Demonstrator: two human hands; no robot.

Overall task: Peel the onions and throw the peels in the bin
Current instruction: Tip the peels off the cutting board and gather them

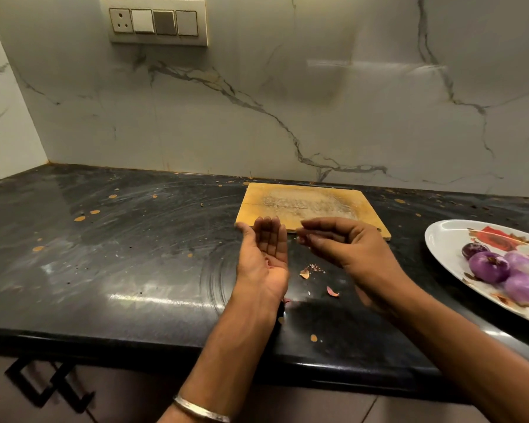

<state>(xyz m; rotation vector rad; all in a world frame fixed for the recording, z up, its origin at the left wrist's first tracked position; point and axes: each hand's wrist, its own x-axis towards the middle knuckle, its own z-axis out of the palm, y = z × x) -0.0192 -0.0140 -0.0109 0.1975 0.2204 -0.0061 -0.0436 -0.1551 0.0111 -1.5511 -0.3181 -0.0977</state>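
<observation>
- Black polished stone makes up the counter, and its front edge lies nearest the person; every place below is given from the wooden chopping board near the back wall.
- Nearer than the board, the left hand stands palm-up and cupped, its fingers straight and together. A small reddish scrap seems to lie in the palm, though it is too small to be sure.
- Beside it, the right hand hovers just in front of the board's near edge. Its fingertips are drawn together as if pinching a fleck of peel, but I cannot tell whether that grip actually holds anything.
- Between the hands and nearer than the board lie the loose peel scraps, with one more flake a little closer.
- The scraps look dry, papery and almost weightless. They would likely crumble or stick to skin, so sweeping them into the cupped palm should work better than pinching each one.
- Right of the board, the peeled onions sit on the white plate. They look smooth, firm and probably slippery, best taken around the middle.
- No bin is in view.
</observation>
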